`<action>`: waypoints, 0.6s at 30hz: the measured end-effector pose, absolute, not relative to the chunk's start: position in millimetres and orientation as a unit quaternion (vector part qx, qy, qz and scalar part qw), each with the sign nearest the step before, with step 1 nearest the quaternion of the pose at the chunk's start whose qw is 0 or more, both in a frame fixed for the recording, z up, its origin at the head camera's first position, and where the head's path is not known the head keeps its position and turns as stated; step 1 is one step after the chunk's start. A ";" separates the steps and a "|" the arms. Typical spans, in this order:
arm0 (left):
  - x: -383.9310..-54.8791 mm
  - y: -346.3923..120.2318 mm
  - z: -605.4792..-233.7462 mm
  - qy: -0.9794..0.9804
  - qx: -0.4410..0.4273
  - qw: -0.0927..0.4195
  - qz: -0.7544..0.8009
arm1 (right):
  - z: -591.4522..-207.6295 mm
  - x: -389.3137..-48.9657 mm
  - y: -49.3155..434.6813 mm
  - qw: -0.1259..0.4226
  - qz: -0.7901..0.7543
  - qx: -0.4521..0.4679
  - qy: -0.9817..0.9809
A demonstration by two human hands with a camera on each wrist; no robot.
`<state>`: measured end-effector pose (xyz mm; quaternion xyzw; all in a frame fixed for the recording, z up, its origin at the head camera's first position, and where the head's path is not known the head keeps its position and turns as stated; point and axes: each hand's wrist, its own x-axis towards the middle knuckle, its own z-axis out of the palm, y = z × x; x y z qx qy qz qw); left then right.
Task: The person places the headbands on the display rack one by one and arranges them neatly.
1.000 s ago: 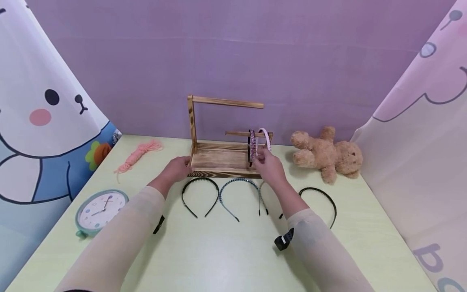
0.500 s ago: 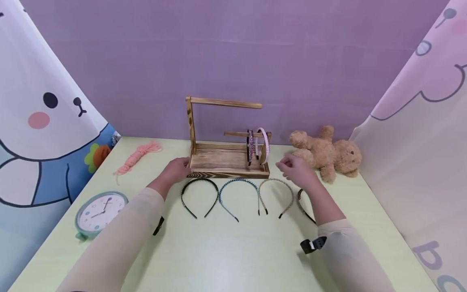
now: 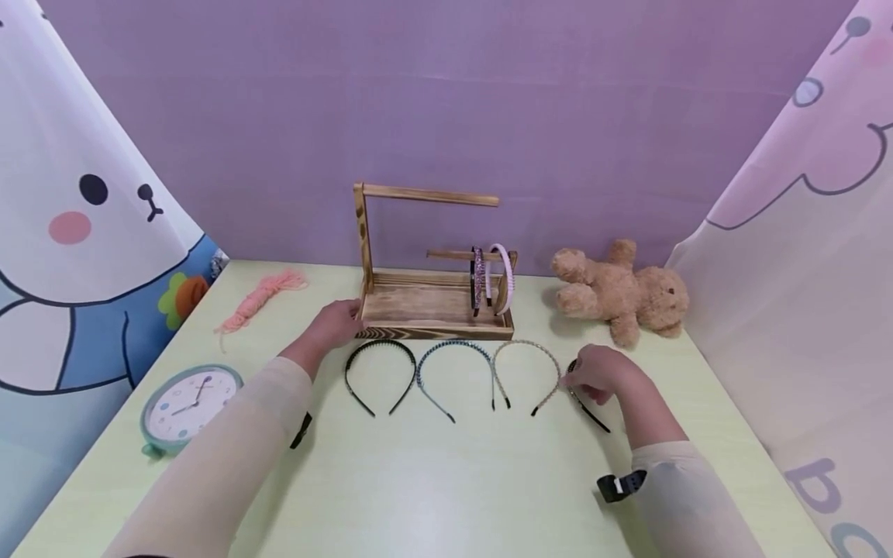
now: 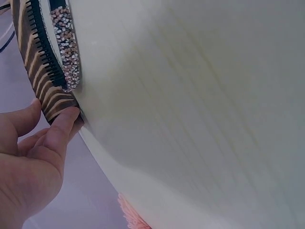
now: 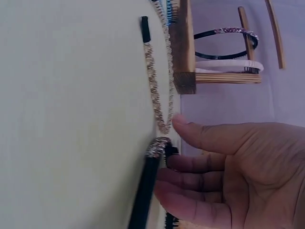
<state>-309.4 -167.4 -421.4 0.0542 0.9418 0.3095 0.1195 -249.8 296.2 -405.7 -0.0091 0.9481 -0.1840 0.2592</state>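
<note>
My left hand [image 3: 336,324] grips the left end of a wooden headband rack [image 3: 436,333]; in the left wrist view, thumb and fingers lie on either side of its corner. On the rack's lower bar hang a pale pink headband [image 3: 510,285] and a purple glittery headband [image 3: 478,280]. My right hand [image 3: 605,373] is at a black headband [image 3: 593,415] on the right of the table, partly hiding it. In the right wrist view, the thumb stands apart from the fingers beside this headband's glittery part [image 5: 158,147]; no firm pinch shows.
A gold headband [image 3: 551,356], a blue headband [image 3: 456,342] and a black toothed headband [image 3: 382,342] lie in front of the rack. A teddy bear [image 3: 617,291] lies at right. Pink yarn [image 3: 261,298] and a clock [image 3: 188,407] are at left.
My right hand has left the pink headband on the lower bar and moved right and toward me, down to the black headband on the table. My left hand stays on the rack.
</note>
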 end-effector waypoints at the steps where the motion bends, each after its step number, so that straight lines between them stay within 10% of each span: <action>1: -309.6 -167.5 -421.7 0.941 0.054 0.119 0.311 | -407.1 -249.8 296.2 0.266 -0.175 -0.008 0.948; 18: -308.9 -166.5 -420.8 0.943 0.056 0.112 0.307 | -380.6 -242.3 292.4 0.240 -0.279 -0.024 0.929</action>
